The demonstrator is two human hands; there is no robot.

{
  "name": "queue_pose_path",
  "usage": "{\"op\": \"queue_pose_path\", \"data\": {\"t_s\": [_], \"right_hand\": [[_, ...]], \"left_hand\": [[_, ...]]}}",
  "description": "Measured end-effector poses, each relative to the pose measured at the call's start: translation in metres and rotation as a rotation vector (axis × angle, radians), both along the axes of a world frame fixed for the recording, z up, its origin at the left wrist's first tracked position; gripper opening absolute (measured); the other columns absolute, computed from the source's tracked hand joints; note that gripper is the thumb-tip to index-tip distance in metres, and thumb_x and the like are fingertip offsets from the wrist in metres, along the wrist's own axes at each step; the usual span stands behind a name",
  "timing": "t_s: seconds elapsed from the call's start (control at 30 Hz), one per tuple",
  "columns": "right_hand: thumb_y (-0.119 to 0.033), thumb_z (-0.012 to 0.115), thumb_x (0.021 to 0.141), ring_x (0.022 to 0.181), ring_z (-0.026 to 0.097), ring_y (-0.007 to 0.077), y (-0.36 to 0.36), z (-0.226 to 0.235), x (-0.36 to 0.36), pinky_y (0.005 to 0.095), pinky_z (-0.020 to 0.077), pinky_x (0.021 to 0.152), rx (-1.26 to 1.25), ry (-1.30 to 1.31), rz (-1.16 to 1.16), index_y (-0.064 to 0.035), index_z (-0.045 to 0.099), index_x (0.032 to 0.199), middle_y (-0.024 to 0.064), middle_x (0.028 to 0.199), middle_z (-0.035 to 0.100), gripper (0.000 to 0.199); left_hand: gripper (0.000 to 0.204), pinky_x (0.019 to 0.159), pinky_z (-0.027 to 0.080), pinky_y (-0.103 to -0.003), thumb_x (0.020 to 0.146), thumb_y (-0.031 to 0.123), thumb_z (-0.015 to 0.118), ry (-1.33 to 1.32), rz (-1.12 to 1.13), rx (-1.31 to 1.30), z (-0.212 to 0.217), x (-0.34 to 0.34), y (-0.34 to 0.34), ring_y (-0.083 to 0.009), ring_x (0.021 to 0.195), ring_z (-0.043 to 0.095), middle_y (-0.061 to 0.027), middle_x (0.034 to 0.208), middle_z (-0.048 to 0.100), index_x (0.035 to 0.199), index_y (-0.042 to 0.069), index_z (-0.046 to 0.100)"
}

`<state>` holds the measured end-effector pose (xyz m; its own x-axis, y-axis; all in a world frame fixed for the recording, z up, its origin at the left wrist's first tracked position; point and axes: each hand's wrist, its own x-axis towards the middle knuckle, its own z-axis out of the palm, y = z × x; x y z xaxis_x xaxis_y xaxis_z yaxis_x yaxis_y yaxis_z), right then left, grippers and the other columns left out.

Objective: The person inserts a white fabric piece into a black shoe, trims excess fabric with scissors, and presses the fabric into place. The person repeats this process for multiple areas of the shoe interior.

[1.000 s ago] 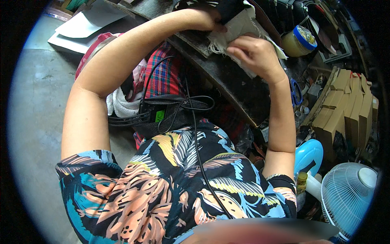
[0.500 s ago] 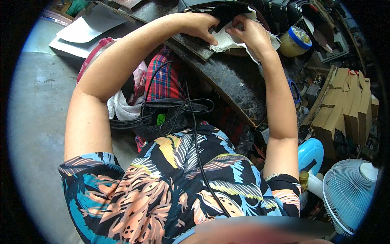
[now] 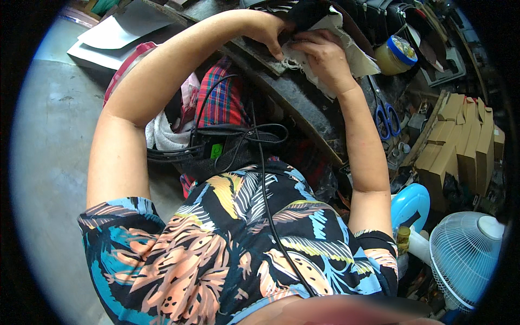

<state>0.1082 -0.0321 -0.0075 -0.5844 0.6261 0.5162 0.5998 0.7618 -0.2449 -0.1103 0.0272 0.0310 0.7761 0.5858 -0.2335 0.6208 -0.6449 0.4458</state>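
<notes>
A white cloth [image 3: 360, 58] with frayed edges lies on the dark worktable at the top of the view, against black material [image 3: 310, 15]. My right hand [image 3: 327, 60] is closed on the cloth, its bent fingers pressed together near the frayed left edge. Across from it, my left hand [image 3: 264, 31] curves in from the left, thumb and forefinger spread apart. Its thumb points toward the frayed edge, while its other fingertips are lost against the black material. Blue-handled scissors [image 3: 383, 120] lie just right of my right forearm.
A blue-lidded jar [image 3: 395, 56] stands right of the cloth. Folded cardboard boxes [image 3: 455, 138] and a fan [image 3: 467, 254] are at my right. A black cable [image 3: 265, 203] runs down my front. The table's edge [image 3: 309, 130] slants below my arms; white sheets [image 3: 122, 40] lie far left.
My right hand has shifted left and slightly down on the cloth, its fingers now closer together. The cloth's right part spreads further right, and the scissors have come into fuller view.
</notes>
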Motion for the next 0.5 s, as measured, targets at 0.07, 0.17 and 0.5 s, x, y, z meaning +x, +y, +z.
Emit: {"op": "queue_pose_path", "data": {"t_s": [0.07,0.17,0.5], "right_hand": [[-0.012,0.067,0.080,0.112,0.059,0.0237,0.003,0.000,0.003,0.0378,0.0471,0.100,-0.011,0.023,0.043,-0.0174,0.077,0.101,0.0006,0.113,0.070,0.024],[-0.028,0.072,0.083,0.112,0.058,0.0245,0.000,0.002,0.004,0.0380,0.0489,0.097,-0.077,0.018,0.013,-0.0175,0.077,0.103,0.0018,0.112,0.071,0.023],[-0.024,0.074,0.084,0.101,0.063,0.0217,-0.004,-0.006,-0.003,0.0357,0.0518,0.087,-0.006,0.069,-0.064,-0.0147,0.076,0.098,0.0003,0.099,0.072,0.017]], "left_hand": [[0.053,0.087,0.052,-0.040,0.077,0.034,0.077,0.152,0.014,0.024,0.009,-0.001,-0.001,-0.0319,0.098,0.067,-0.0206,0.102,0.070,0.117,0.001,0.064],[0.046,0.081,0.052,-0.042,0.087,0.045,0.065,0.187,0.155,-0.123,0.022,-0.007,-0.006,-0.0323,0.091,0.068,-0.0188,0.098,0.072,0.103,0.003,0.071],[0.039,0.081,0.052,-0.044,0.080,0.030,0.059,0.216,0.158,-0.053,0.015,-0.002,0.002,-0.0350,0.092,0.068,-0.0216,0.097,0.071,0.105,0.003,0.071]]}}
